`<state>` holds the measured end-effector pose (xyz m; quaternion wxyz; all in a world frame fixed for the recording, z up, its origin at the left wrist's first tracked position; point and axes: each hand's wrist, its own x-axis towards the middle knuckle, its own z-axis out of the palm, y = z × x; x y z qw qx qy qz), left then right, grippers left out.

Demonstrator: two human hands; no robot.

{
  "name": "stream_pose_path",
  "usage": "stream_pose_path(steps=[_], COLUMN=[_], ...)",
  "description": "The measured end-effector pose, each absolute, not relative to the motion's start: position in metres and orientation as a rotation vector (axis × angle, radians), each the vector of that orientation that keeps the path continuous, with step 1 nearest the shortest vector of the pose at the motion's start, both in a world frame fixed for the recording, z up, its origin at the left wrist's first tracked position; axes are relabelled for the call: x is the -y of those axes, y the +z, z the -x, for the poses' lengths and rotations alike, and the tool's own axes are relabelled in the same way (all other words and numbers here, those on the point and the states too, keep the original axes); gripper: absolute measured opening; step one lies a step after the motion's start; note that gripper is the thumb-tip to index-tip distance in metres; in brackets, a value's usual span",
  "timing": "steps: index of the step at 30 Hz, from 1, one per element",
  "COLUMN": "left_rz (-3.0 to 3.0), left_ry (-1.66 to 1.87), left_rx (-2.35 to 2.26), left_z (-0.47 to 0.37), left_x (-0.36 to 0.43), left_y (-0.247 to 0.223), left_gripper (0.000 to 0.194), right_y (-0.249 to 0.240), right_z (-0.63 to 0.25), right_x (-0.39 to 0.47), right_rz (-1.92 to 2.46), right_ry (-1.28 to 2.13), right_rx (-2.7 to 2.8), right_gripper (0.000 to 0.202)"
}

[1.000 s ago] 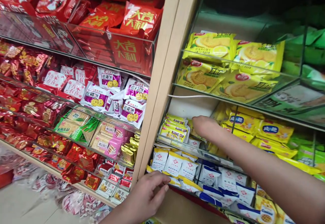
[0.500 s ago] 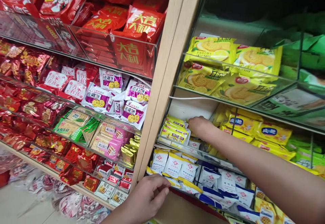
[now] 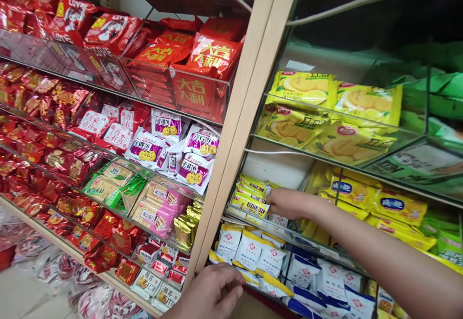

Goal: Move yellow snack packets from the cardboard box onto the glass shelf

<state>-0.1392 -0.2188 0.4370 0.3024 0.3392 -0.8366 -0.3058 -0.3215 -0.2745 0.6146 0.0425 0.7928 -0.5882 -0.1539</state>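
My right hand (image 3: 285, 202) reaches into a clear-fronted shelf compartment, its fingers bent together against the right ends of the yellow lemon biscuit packs (image 3: 251, 198). The fingertips are partly hidden behind the packs. Low in front, my left hand (image 3: 219, 287) hangs beside the wooden upright, fingers loosely curled, thumb apart, and nothing visible in it. Just above and right of it lie white-and-yellow wrapped snacks (image 3: 249, 249) in the tier below the lemon packs.
A wooden upright (image 3: 238, 131) divides the two shelf units. Red packets (image 3: 213, 49) and purple-and-white packets (image 3: 195, 165) fill clear bins on the left. Overhead on the right, a glass shelf (image 3: 325, 152) bears larger lemon biscuits; a white cable (image 3: 361, 3) droops above.
My view has tilted up slightly. Within the compartment, my right hand has moved lower and closer to the lemon packs, and these now show more rows. My left hand stays about the same.
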Motion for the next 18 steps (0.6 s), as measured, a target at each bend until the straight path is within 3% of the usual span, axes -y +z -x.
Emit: stream_pose_path(steps=[11, 18], left_rz=[-0.863, -0.895], left_ry=[-0.863, -0.853], left_rx=[2.22, 2.222], left_z=[0.139, 0.141], left_x=[0.231, 0.238], left_y=[0.428, 0.418], left_gripper=[0.017, 0.023], right_y=[0.618, 0.625], right_z=[0.326, 0.324], right_x=[0.269, 0.247], right_rz=[-2.427, -2.362], right_ry=[-0.479, -0.21], right_rx=[1.902, 1.867], right_gripper=[0.023, 0.022])
